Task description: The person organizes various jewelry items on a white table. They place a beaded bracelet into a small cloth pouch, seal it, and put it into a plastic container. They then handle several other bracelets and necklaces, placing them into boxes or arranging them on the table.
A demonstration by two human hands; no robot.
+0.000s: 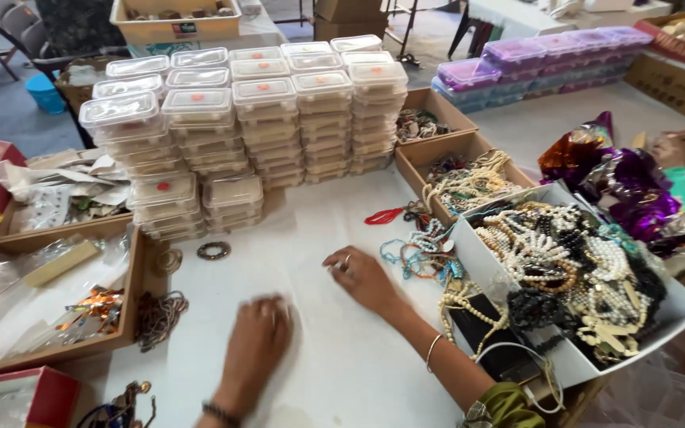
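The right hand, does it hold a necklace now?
No, the right hand lies flat and empty on the white table, beside the loose necklaces.

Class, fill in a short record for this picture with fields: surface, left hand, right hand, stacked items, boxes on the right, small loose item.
surface: white table
left hand: left hand flat on the table, blurred, holds nothing, dark bracelet at the wrist
right hand: right hand resting on the table, ring on a finger, beside loose bead strands
stacked items: clear lidded plastic containers, many stacks
boxes on the right: white box heaped with bead necklaces; cardboard box with more
small loose item: dark ring bracelet, apart from both hands
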